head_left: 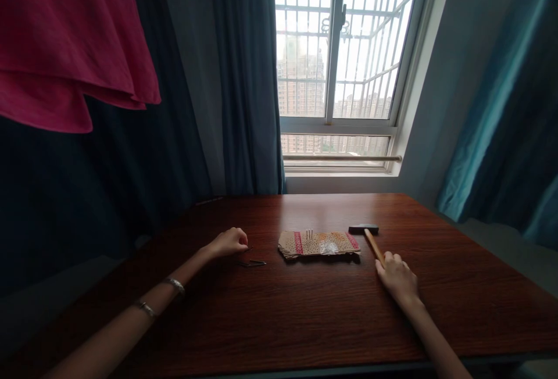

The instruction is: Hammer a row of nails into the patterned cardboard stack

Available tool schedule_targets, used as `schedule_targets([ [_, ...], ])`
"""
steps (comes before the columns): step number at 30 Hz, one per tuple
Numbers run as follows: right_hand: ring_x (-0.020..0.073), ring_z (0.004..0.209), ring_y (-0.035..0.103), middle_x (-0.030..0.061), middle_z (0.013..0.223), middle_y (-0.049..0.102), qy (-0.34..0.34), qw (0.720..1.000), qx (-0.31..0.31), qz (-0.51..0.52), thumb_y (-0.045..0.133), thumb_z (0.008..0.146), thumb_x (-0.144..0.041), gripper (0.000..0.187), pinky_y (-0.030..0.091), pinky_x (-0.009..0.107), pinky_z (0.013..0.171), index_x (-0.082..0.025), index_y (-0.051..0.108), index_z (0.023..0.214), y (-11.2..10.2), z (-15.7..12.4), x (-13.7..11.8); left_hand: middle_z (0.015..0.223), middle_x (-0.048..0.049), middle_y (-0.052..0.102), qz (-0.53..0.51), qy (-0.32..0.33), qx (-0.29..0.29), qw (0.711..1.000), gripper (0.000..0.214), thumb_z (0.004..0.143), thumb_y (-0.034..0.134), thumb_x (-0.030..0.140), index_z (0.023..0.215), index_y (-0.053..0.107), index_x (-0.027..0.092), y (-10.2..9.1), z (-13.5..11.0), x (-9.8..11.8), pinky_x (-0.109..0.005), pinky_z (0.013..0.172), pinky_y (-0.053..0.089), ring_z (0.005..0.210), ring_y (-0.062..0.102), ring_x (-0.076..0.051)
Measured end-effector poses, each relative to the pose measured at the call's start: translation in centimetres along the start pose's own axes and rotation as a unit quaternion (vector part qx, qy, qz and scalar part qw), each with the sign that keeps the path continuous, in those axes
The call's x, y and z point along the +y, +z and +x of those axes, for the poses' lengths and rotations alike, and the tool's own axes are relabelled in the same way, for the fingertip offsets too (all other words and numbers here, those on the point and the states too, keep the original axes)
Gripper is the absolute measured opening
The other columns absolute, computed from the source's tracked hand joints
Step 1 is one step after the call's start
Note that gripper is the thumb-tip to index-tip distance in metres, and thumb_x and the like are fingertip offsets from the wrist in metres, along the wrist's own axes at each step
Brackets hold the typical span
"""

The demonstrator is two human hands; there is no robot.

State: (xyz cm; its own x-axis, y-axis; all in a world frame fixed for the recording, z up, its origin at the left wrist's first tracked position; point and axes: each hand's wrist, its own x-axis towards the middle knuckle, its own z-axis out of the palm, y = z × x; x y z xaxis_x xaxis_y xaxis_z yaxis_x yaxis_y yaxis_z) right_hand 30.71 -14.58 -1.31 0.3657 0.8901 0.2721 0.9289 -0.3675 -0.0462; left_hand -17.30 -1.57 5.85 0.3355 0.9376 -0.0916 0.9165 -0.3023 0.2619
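My right hand is wrapped round the wooden handle of a hammer, whose dark head rests on the table beyond it. At the left, my left hand has its fingers pinched together just above the tabletop. A thin dark sliver shows at its fingertips, too small to make out. Several loose nails lie close by on its near side. Between my hands sits a thick block of layered cardboard with printed dots and red bands. A few nails stand upright in its top, left of the middle.
The brown wooden table reaches back to the wall under a barred window. Blue curtains hang on both sides. A pink cloth hangs at the upper left, above table height.
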Motion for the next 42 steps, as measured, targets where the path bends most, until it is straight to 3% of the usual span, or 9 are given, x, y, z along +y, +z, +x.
schedule_targets([
  [9, 0.0266, 0.082, 0.06, 0.014, 0.087, 0.057, -0.005, 1.0, -0.022, -0.007, 0.035, 0.086, -0.041, 0.035, 0.046, 0.036, 0.062, -0.014, 0.057, 0.091, -0.8, 0.2, -0.2, 0.086, -0.0031, 0.066, 0.115, 0.033, 0.03, 0.992, 0.019, 0.071, 0.052, 0.031, 0.076, 0.068, 0.022, 1.4, -0.7, 0.2, -0.023, 0.065, 0.038, 0.081, 0.059, -0.018],
  [17, 0.0312, 0.086, 0.053, 0.0186, 0.088, 0.055, -0.034, 0.998, 0.049, -0.024, 0.038, 0.085, -0.04, 0.038, 0.044, 0.034, 0.058, -0.011, 0.063, 0.085, -3.1, -0.9, -0.5, 0.084, -0.0033, 0.065, 0.15, 0.055, 0.043, 0.986, 0.018, 0.075, 0.047, 0.023, 0.073, 0.065, 0.022, 1.9, -0.3, 0.1, -0.025, 0.07, 0.039, 0.083, 0.059, -0.018],
  [22, 0.0283, 0.087, 0.051, 0.0182, 0.095, 0.055, -0.076, 0.992, 0.096, 0.028, 0.041, 0.084, -0.033, 0.032, 0.044, 0.035, 0.064, -0.013, 0.065, 0.086, -5.1, -1.5, -1.6, 0.081, -0.005, 0.064, 0.175, 0.057, 0.046, 0.982, 0.019, 0.075, 0.047, 0.021, 0.071, 0.066, 0.021, 2.2, -0.1, 0.2, -0.027, 0.073, 0.04, 0.081, 0.058, -0.019],
  [26, 0.0261, 0.091, 0.051, 0.0147, 0.097, 0.057, -0.128, 0.974, 0.116, 0.148, 0.041, 0.084, -0.028, 0.028, 0.044, 0.036, 0.075, -0.016, 0.065, 0.091, -6.7, -2.0, -2.8, 0.079, -0.0058, 0.063, 0.172, 0.085, 0.074, 0.979, 0.019, 0.075, 0.048, 0.022, 0.069, 0.066, 0.02, 2.0, -0.3, 0.5, -0.029, 0.076, 0.039, 0.08, 0.057, -0.02],
  [29, 0.0226, 0.09, 0.055, 0.0105, 0.095, 0.06, -0.178, 0.936, 0.076, 0.295, 0.04, 0.084, -0.026, 0.028, 0.044, 0.034, 0.078, -0.019, 0.065, 0.095, -7.4, -2.5, -4.4, 0.079, -0.0049, 0.064, 0.088, 0.082, 0.11, 0.987, 0.018, 0.075, 0.05, 0.025, 0.071, 0.066, 0.019, 1.4, -0.7, 1.9, -0.027, 0.074, 0.04, 0.077, 0.057, -0.018],
  [33, 0.0182, 0.081, 0.059, 0.0072, 0.087, 0.064, -0.2, 0.849, -0.032, 0.488, 0.043, 0.084, -0.026, 0.027, 0.047, 0.029, 0.069, -0.019, 0.065, 0.095, -7.8, -4.0, -7.7, 0.081, -0.0043, 0.066, -0.12, 0.116, 0.127, 0.978, 0.023, 0.076, 0.052, 0.033, 0.079, 0.068, 0.016, 1.1, -1.8, 6.4, -0.023, 0.068, 0.042, 0.074, 0.058, -0.016],
  [38, 0.0158, 0.068, 0.058, 0.0065, 0.081, 0.064, -0.183, 0.749, -0.147, 0.62, 0.051, 0.08, -0.034, 0.028, 0.045, 0.022, 0.048, -0.017, 0.067, 0.096, -7.1, -6.3, -12.3, 0.079, -0.0054, 0.068, -0.289, 0.16, 0.081, 0.94, 0.029, 0.074, 0.056, 0.038, 0.08, 0.069, 0.013, 2.1, -4.8, 13.1, -0.023, 0.066, 0.044, 0.073, 0.06, -0.016],
  [42, 0.0141, 0.061, 0.055, 0.0061, 0.075, 0.064, -0.141, 0.681, -0.177, 0.696, 0.057, 0.074, -0.045, 0.038, 0.042, 0.02, 0.042, -0.015, 0.068, 0.095, -6.6, -6.7, -15.0, 0.074, -0.0065, 0.068, -0.365, 0.165, 0.049, 0.915, 0.028, 0.074, 0.058, 0.038, 0.077, 0.07, 0.013, 3.7, -6.0, 15.9, -0.024, 0.063, 0.044, 0.071, 0.06, -0.018],
])
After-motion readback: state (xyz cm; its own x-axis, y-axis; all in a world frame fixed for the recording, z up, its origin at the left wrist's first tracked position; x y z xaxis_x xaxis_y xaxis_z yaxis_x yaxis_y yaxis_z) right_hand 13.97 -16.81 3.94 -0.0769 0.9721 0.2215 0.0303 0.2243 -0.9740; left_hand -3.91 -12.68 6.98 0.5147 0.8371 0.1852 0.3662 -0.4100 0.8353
